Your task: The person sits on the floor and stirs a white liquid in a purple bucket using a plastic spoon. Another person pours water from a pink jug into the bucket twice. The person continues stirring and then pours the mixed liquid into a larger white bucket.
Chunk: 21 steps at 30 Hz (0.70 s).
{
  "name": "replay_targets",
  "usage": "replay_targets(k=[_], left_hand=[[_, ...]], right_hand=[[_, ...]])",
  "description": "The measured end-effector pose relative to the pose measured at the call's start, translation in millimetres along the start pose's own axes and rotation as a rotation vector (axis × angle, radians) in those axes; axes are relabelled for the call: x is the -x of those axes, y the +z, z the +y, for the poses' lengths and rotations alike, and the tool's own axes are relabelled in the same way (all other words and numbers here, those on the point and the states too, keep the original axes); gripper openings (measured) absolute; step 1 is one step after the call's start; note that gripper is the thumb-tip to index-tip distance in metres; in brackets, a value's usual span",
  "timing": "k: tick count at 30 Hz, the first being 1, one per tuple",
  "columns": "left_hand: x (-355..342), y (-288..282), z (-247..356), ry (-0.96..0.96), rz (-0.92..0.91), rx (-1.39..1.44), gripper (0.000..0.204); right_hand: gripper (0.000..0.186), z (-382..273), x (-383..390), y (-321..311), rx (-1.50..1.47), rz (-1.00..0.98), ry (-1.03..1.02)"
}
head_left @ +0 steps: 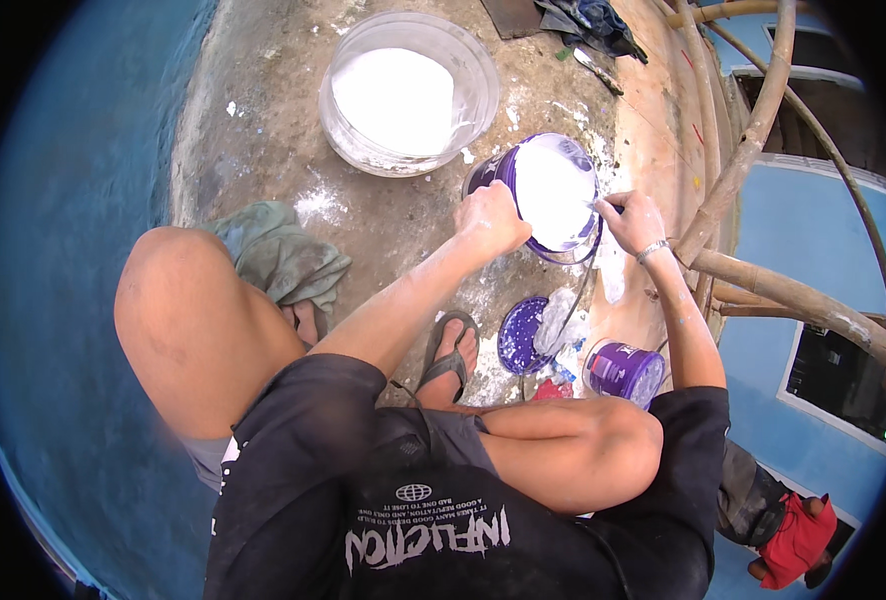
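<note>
A purple bucket (481, 174) with thick white material inside, perhaps paint, stands tilted on the ground in front of me. My left hand (495, 218) is closed at its near left rim. Across from it, my right hand (635, 222), with a band at the wrist, pinches the right rim between thumb and fingers; what lies under the fingertips is partly hidden. Just beyond, to the left, sits a larger clear tub (408, 165) holding a white powder or paste. Nearer my foot lies a speckled purple lid (521, 336), with a crumpled plastic bag (560, 322) against it.
A smaller purple pail (623, 372) lies by my right knee. Green cloth (281, 250) is bunched near my left leg. A blue wall (73, 250) runs along the left; bamboo poles (738, 150) cross at the right. Another person (798, 535) shows at lower right.
</note>
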State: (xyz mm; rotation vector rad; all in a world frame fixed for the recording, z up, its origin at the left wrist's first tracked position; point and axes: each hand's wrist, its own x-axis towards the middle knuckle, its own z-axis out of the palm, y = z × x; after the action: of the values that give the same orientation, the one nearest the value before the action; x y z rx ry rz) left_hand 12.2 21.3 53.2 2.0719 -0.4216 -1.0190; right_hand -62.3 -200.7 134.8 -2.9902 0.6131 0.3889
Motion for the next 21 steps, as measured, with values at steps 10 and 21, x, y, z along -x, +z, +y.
replay_targets(k=[10,21], left_hand=[[-1.7,0.6,-2.1,-0.002,0.022,0.029,0.039],[-0.4,-1.3,-4.6,0.010,-0.016,0.018,0.042]], right_hand=[[0.030,-55.1,-18.6,13.2,-0.180,-0.156,-0.160],[0.030,-26.3,20.9,-23.1,0.046,-0.151,-0.081]])
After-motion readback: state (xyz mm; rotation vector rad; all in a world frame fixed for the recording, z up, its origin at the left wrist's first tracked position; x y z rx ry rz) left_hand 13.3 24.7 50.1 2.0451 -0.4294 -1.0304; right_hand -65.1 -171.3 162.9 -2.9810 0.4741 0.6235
